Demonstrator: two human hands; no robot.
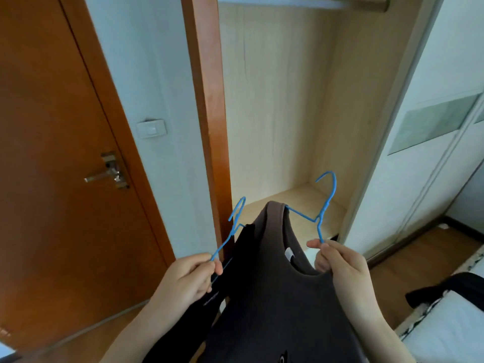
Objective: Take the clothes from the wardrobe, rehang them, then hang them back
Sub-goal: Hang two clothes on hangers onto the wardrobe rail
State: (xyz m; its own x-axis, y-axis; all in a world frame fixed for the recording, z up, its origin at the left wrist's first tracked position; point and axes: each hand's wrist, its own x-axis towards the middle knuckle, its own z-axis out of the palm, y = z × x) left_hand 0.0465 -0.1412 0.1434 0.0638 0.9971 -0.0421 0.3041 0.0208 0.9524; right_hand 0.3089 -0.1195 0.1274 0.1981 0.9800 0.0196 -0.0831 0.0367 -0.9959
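Observation:
I hold two blue wire hangers in front of the open wardrobe (282,106). My left hand (188,279) pinches the arm of the left blue hanger (233,226), which carries a black garment (230,279). My right hand (340,268) grips the right blue hanger (324,205), which sits in the neck of a dark grey-brown T-shirt (282,297) with a white label. Both hooks point up toward the wardrobe. The wardrobe rail (288,2) runs along the top edge with nothing hanging on it.
A brown door (52,153) with a metal handle (107,174) stands at the left, a light switch (151,129) on the wall beside it. White sliding wardrobe doors (432,127) are at the right. A bed (445,326) with a dark garment lies at the lower right.

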